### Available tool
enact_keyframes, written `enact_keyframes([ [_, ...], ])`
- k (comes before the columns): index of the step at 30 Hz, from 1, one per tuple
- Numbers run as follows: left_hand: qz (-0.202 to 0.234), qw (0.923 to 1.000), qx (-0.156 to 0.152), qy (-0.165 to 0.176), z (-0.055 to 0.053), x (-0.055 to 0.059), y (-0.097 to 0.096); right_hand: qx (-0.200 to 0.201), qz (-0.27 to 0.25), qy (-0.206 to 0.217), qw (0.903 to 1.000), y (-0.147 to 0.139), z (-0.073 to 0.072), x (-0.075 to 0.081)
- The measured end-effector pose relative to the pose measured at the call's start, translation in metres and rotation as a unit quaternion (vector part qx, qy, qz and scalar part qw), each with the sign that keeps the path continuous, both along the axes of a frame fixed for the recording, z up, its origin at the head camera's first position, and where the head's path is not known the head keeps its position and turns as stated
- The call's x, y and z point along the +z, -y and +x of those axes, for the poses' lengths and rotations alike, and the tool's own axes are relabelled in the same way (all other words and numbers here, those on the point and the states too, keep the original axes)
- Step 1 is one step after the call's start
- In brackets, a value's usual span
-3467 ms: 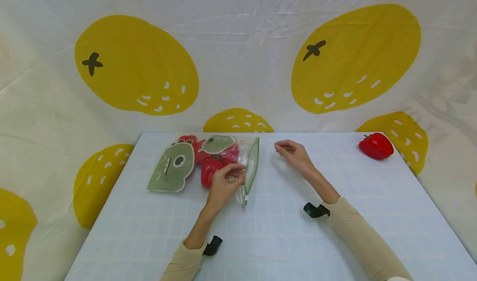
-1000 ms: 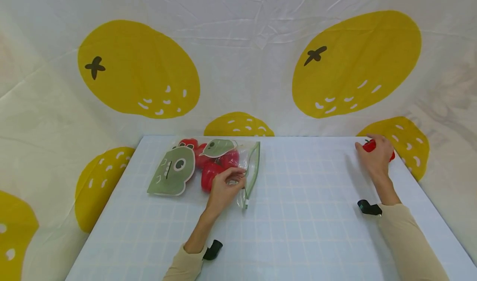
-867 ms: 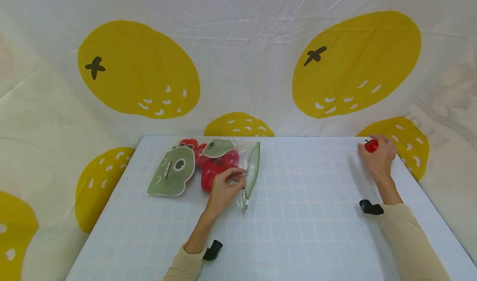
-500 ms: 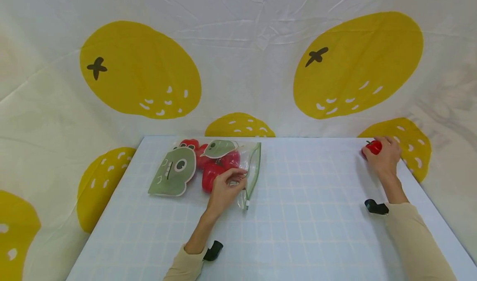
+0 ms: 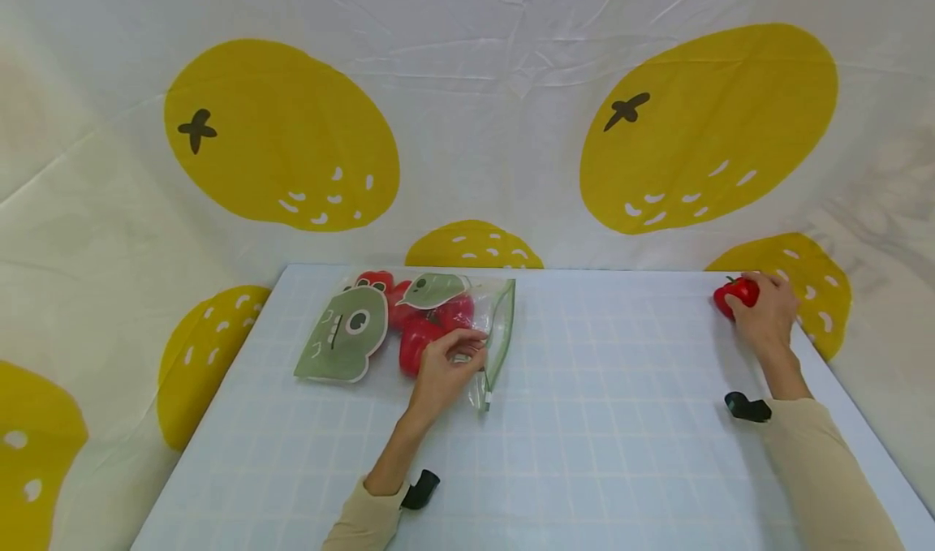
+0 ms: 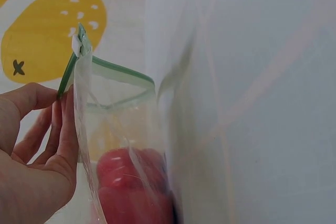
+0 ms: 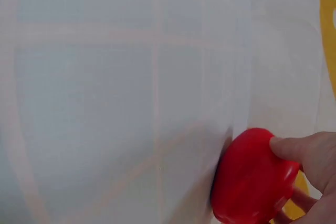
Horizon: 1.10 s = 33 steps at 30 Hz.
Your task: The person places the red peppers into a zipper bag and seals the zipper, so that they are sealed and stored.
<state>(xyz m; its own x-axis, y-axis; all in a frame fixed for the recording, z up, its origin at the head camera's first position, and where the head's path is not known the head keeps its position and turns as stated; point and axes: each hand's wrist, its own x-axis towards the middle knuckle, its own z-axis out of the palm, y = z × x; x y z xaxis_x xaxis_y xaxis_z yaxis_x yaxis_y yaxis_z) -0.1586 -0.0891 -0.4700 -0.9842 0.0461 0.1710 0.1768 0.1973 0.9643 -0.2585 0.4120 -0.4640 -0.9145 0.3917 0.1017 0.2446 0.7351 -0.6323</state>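
My left hand (image 5: 445, 372) pinches the green-edged mouth of a clear zip bag (image 5: 500, 332) between thumb and fingers. In the left wrist view the bag's green rim (image 6: 123, 71) stands parted, with a white slider at its corner. Inside the bag lie several red bell peppers (image 5: 418, 345), partly covered by its green cartoon-monster print (image 5: 342, 336). At the far right of the table, my right hand (image 5: 769, 312) grips another red bell pepper (image 5: 736, 295), its green stem showing. The right wrist view has my thumb across this pepper (image 7: 252, 182), close to the tabletop; the other fingers are partly hidden behind it.
A pale blue checked cloth covers the table (image 5: 599, 421). Behind it hangs a white curtain (image 5: 482, 129) with large yellow fruit prints, right at the back edge. Black wrist cameras (image 5: 747, 406) sit on both sleeves.
My right hand has gone from beside the bag to the far-right pepper, closed round it and shifted slightly right, the pepper turning in its grip. The left hand keeps hold of the bag.
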Motion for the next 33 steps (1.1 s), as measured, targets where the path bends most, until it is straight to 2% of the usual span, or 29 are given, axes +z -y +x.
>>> enact_keyframes([
  [4, -0.005, 0.9999, 0.007, 0.009, 0.000, 0.002, -0.002, -0.009, -0.004, 0.002, 1.0000, -0.002, 0.003, 0.002],
  [11, 0.006, 0.9998, -0.003, -0.016, 0.002, 0.005, 0.000, -0.017, -0.006, -0.001, 0.9998, 0.000, 0.008, 0.005],
  [18, -0.003, 0.9999, 0.013, 0.010, 0.001, 0.006, -0.003, 0.008, -0.021, -0.024, 0.9995, 0.004, 0.012, 0.006],
  [23, 0.001, 0.9999, 0.011, 0.007, 0.000, 0.003, -0.002, 0.022, -0.033, -0.042, 0.9983, 0.012, 0.013, 0.007],
  [33, 0.002, 0.9999, -0.007, -0.016, 0.003, 0.005, 0.001, 0.018, -0.088, -0.011, 0.9959, 0.033, 0.022, 0.011],
])
